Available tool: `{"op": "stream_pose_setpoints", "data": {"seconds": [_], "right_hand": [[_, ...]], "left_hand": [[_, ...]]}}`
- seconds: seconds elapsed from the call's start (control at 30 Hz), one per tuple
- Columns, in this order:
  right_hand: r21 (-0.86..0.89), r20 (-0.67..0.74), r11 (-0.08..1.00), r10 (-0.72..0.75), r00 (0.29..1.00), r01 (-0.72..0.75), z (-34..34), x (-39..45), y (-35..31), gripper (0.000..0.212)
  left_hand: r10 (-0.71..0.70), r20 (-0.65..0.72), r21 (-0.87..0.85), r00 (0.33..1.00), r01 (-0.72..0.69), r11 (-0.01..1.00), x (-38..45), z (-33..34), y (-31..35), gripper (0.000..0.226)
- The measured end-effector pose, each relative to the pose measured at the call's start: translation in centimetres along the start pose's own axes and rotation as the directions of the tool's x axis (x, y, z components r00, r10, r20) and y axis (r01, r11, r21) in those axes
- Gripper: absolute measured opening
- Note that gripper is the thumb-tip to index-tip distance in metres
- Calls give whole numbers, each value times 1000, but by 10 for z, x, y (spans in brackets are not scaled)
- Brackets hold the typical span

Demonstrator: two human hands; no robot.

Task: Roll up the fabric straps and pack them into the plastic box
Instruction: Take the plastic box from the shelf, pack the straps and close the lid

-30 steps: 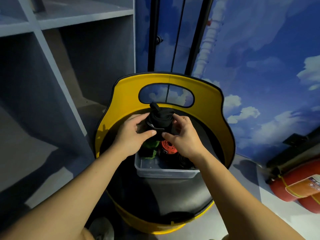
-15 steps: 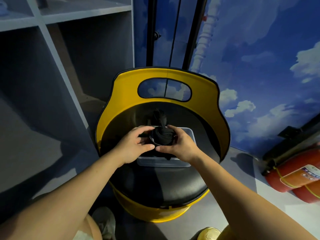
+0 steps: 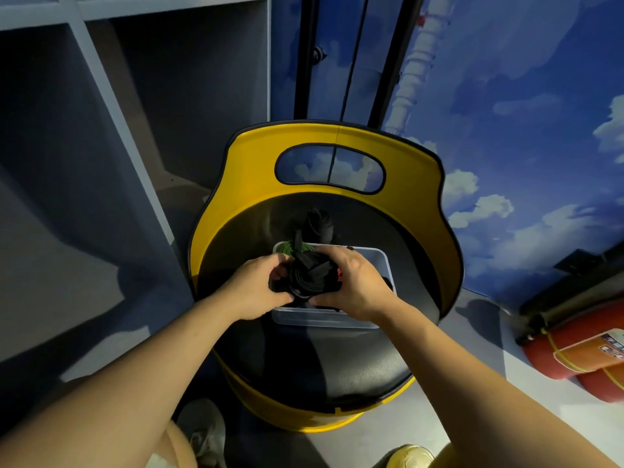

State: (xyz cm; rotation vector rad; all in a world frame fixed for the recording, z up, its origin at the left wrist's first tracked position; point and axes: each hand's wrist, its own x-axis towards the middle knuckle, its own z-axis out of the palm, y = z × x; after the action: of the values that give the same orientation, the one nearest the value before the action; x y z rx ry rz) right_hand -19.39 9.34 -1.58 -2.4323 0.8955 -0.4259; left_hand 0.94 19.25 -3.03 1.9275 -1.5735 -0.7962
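A clear plastic box [image 3: 385,265] sits on the black seat of a yellow barrel chair [image 3: 337,157]. Both my hands hold a rolled black fabric strap [image 3: 309,276] just over the box's left part. My left hand [image 3: 255,288] grips it from the left, my right hand [image 3: 354,285] from the right. A loose end of the strap sticks up behind the roll. Inside the box a green strap [image 3: 287,248] shows at the far left corner and a bit of red strap [image 3: 339,274] by my right hand. Another black strap [image 3: 319,222] lies on the seat behind the box.
Grey shelving [image 3: 101,130] stands to the left of the chair. A wall painted with sky and clouds [image 3: 523,130] rises behind and to the right. Red cylinders [image 3: 574,352] lie on the floor at right. My shoes [image 3: 206,430] show at the bottom.
My hands have lowered the black roll from above the box down to its rim, and the view has pulled back and tilted down slightly.
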Motion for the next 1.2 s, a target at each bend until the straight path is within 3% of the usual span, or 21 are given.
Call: {"op": "stream_pose_setpoints", "data": {"seconds": [0.2,0.33,0.47,0.53,0.77,1.1,1.2], "right_hand": [[-36,8,999,-32,999,32,3,-5,0,91],[-53,43,998,-35,998,37,4,-8,4,95],[-33,116,999,-31,993,35,0,-6,12,101],[-40,127,998,-49,991,55,-2,-6,15,99],[10,161,996,-87,983,87,-3,2,22,88],[45,311,999,-38,950,26,-7,15,17,70],[-16,286,998,-51,957,58,-1,15,14,79]], "left_hand": [[-3,82,24,997,1,1000,-2,-7,4,71],[-28,97,22,995,26,999,-2,-11,7,62],[-26,152,54,988,18,998,-2,-8,12,81],[-37,140,78,990,27,997,-2,-7,14,89],[-44,162,220,986,7,975,-3,-4,13,87],[-97,151,213,984,63,975,-3,2,11,102],[-66,148,185,987,38,982,-1,2,10,98]]}}
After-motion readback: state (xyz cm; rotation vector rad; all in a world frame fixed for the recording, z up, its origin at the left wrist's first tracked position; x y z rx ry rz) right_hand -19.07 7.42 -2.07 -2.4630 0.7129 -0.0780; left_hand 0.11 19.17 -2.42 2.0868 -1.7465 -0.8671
